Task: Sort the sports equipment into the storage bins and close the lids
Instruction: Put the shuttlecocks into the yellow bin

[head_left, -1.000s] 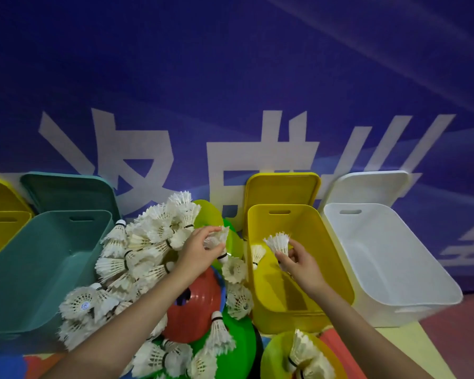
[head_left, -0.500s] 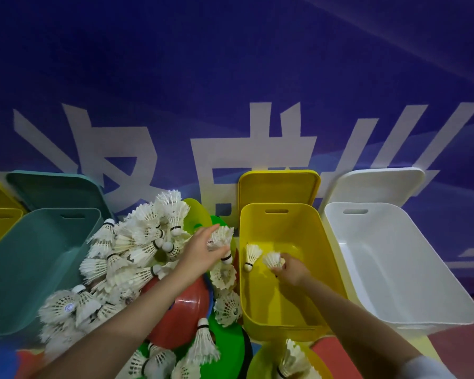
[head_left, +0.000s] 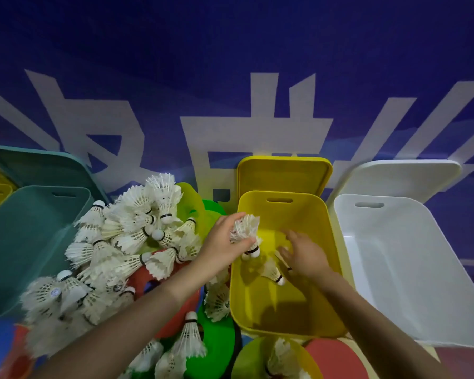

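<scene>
So the left hand [head_left: 225, 242] is pinching a small bunch of white feather shuttlecocks [head_left: 247, 233] right over the near-left edge of the open yellow plastic bin [head_left: 326, 242]. The right hand [head_left: 303, 253] is down inside that bin with fingers spread loose, holding nothing, and one loose shuttlecock [head_left: 274, 272] lies on the bin floor just beside it. The big heap of white shuttlecocks [head_left: 126, 242] sits left of the bin, on coloured flat cones, next to the teal plastic bin [head_left: 25, 242]. A white plastic bin [head_left: 411, 269] stands on the right.

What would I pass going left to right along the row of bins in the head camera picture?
Teal bin → shuttlecock pile → left hand gripping shuttlecocks → yellow bin with the right hand inside → white bin.
</scene>
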### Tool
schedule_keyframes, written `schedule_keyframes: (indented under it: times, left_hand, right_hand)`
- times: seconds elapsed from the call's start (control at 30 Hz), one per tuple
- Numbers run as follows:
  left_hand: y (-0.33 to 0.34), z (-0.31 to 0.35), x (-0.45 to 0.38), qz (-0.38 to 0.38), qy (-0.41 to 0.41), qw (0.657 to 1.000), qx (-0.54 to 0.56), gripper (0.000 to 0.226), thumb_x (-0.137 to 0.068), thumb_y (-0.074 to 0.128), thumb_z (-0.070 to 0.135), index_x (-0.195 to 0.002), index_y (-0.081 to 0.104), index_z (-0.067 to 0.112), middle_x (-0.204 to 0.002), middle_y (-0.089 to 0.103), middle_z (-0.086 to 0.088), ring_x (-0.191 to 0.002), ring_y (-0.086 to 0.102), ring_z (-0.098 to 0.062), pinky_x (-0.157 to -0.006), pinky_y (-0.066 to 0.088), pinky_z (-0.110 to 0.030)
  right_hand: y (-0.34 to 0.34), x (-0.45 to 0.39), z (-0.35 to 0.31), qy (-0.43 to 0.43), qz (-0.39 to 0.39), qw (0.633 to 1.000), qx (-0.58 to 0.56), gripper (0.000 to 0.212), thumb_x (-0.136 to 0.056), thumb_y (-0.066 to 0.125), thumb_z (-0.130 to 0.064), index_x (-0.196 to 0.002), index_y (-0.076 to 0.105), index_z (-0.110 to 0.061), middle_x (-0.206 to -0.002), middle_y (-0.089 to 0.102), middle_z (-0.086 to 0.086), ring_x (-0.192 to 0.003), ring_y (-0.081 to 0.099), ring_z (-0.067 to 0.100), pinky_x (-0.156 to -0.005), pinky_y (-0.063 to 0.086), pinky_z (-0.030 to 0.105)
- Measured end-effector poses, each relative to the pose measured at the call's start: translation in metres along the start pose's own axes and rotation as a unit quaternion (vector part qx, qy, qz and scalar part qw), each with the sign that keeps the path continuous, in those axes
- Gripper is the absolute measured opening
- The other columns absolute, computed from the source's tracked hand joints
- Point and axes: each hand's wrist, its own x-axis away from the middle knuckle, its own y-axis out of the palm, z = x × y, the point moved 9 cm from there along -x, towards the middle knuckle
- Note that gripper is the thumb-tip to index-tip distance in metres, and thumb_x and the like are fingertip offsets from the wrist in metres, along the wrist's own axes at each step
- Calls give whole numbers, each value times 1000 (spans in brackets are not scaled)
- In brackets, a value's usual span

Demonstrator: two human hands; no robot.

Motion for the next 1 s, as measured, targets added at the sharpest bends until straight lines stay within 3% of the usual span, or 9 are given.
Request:
schedule_keyframes:
  times: [0.07,0.13,0.27,0.37,0.5,0.67,0.8,1.0]
  left_hand:
    - [18,3,-5,-28,1,999,-16,58,-86,67,30,-139,43,25,-128,42,9,-116,41,-6,-91,32,-20]
    - [43,0,-13,-61,-5,997,-50,59,-86,67,32,-139,42,25,-133,43,5,-121,42,-10,-93,33,-21]
    - [91,-27,-31,-100,-48,985,-131,63,-85,66,34,-141,40,21,-139,41,-4,-126,44,-21,-94,35,-25]
    - [114,-53,-45,-122,-84,971,-190,67,-83,67,28,-142,38,15,-139,37,-10,-122,47,-25,-95,37,-24]
    - [122,-82,-63,-127,-136,940,-285,65,-82,67,33,-139,42,13,-136,39,-14,-119,49,-31,-98,42,-34]
    - [133,-91,-74,-158,-126,891,-405,63,-86,60,42,-139,40,17,-139,40,-15,-128,36,-33,-102,35,-38]
    - [130,-77,-78,-130,-101,914,-371,64,-87,59,44,-141,38,18,-147,32,-14,-134,29,-31,-107,30,-36]
    - [96,-27,-66,-90,-12,974,-209,47,-90,59,25,-135,48,19,-140,40,-9,-125,44,-25,-98,37,-28]
  right_hand:
    - [-60,7,10,-28,152,988,10,52,-88,45,-42,-131,52,-13,-123,58,11,-114,53,33,-88,46,41]
    - [-89,17,38,7,221,975,-3,51,-89,49,-36,-134,49,-11,-126,56,14,-115,50,35,-92,44,44]
    - [-54,20,86,132,124,972,-150,55,-99,43,-31,-149,24,-17,-141,42,16,-127,42,35,-100,37,42]
    - [-45,18,89,118,116,970,-180,50,-101,38,-29,-148,26,-21,-138,47,13,-123,48,32,-97,40,40]
    - [-44,18,95,109,143,963,-201,45,-101,37,-29,-145,32,-23,-135,51,9,-120,51,28,-96,43,39]
    - [-43,18,94,100,158,959,-213,45,-101,36,-29,-146,32,-29,-131,53,7,-116,54,25,-93,45,38]
    - [-44,19,94,103,158,959,-210,45,-101,35,-29,-146,31,-30,-131,53,7,-116,54,25,-93,45,39]
    - [-58,29,86,124,176,961,-171,40,-101,36,-29,-139,43,-19,-131,53,11,-119,50,27,-95,42,38]
